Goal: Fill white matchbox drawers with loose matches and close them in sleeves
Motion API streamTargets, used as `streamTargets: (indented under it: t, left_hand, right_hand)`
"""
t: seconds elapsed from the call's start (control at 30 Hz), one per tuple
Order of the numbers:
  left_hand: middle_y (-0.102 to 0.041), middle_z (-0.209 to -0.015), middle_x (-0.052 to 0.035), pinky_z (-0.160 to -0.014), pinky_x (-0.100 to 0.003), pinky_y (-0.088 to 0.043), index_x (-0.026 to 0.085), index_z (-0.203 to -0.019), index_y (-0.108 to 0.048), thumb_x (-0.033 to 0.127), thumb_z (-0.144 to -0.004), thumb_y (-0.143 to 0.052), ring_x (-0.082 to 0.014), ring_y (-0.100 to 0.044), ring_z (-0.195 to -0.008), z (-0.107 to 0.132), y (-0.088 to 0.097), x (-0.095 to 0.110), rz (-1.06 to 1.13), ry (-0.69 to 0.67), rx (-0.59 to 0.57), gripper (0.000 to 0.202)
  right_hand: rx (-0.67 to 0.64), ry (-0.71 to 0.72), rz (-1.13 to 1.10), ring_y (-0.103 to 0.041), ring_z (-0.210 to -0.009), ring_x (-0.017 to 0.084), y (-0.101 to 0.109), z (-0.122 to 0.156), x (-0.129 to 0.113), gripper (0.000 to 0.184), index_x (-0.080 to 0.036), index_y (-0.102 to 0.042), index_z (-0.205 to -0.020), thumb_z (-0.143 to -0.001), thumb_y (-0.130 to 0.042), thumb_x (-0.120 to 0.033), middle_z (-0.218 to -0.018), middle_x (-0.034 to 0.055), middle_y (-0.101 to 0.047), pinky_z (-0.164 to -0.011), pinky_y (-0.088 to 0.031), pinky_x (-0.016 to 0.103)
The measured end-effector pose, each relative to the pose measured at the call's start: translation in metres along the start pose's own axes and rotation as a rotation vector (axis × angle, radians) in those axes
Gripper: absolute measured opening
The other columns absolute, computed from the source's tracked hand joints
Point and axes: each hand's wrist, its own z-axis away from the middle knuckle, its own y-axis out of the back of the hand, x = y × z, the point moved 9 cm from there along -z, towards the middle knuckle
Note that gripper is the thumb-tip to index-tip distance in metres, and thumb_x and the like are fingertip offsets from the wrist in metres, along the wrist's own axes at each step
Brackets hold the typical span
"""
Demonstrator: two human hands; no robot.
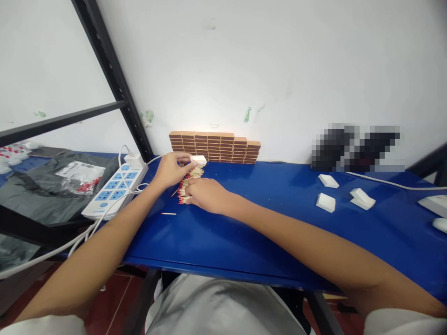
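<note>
My left hand (173, 169) pinches a small white matchbox tray (199, 159) between thumb and fingers, at the far end of a heap of red-tipped matches (196, 172). My right hand (209, 194) is curled over the near side of this heap, its fingertips closed on some matches. How many it grips is hidden behind the fingers. A single match (169, 213) lies apart on the blue tabletop (223, 242), nearer to me. Behind the hands, brown matchboxes (216, 148) are stacked in rows against the wall.
Several white trays (326, 202) lie to the right. Dark objects, partly pixelated, lean against the wall (279, 83) behind them. At left is a white power strip (115, 188) with cables, beside a black metal frame (111, 65) and a grey plastic bag (38, 186).
</note>
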Motion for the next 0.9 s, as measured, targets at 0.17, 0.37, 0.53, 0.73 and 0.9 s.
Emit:
streamTargets:
  t: [0.17,0.37,0.53,0.73,0.9]
  left_hand:
    - [-0.082,-0.102,-0.0101,-0.084,-0.036,-0.060,0.017,-0.100,-0.079,0.057,-0.079,-0.080,-0.0314,-0.077,-0.103,0.000,-0.001,-0.001,-0.017,0.003,-0.010,0.045]
    - [-0.082,-0.104,-0.0101,-0.086,-0.037,-0.060,0.017,-0.104,-0.079,0.055,-0.078,-0.081,-0.0314,-0.077,-0.103,0.000,-0.003,-0.003,-0.002,0.020,-0.023,0.046]
    - [-0.082,-0.105,-0.0096,-0.087,-0.037,-0.059,0.017,-0.105,-0.079,0.053,-0.078,-0.082,-0.0313,-0.077,-0.103,0.000,-0.005,-0.002,0.004,0.018,-0.034,0.045]
    - [-0.082,-0.105,-0.0092,-0.086,-0.037,-0.059,0.018,-0.104,-0.079,0.051,-0.079,-0.081,-0.0317,-0.077,-0.103,0.001,-0.005,-0.001,-0.002,0.013,-0.039,0.042]
    - [-0.082,-0.104,-0.0095,-0.086,-0.037,-0.059,0.018,-0.103,-0.080,0.052,-0.079,-0.082,-0.0314,-0.077,-0.102,0.001,-0.005,0.000,0.001,0.014,-0.049,0.042]
  right_hand:
    - [-0.066,0.015,0.035,-0.072,-0.105,0.029,-0.003,0.000,-0.003,0.021,-0.012,-0.073,-0.107,-0.100,-0.066,-0.031,-0.113,0.0154,-0.073,-0.080,-0.054,0.034]
    - [-0.087,0.005,0.037,-0.071,-0.108,0.029,-0.008,0.003,-0.003,0.028,-0.010,-0.069,-0.116,-0.100,-0.066,-0.033,-0.118,0.0175,-0.073,-0.083,-0.055,0.034]
    - [-0.092,0.007,0.015,-0.072,-0.108,0.029,-0.011,0.002,-0.007,0.023,-0.009,-0.069,-0.116,-0.102,-0.063,-0.027,-0.115,0.0192,-0.074,-0.082,-0.056,0.034]
    - [-0.153,0.000,0.046,-0.072,-0.107,0.030,-0.013,0.004,-0.008,0.023,-0.007,-0.068,-0.116,-0.103,-0.058,-0.023,-0.116,0.0205,-0.073,-0.082,-0.058,0.036]
    - [-0.146,0.010,0.090,-0.073,-0.101,0.026,-0.015,0.005,-0.006,0.018,-0.008,-0.068,-0.113,-0.099,-0.055,-0.009,-0.115,0.0192,-0.075,-0.077,-0.057,0.031]
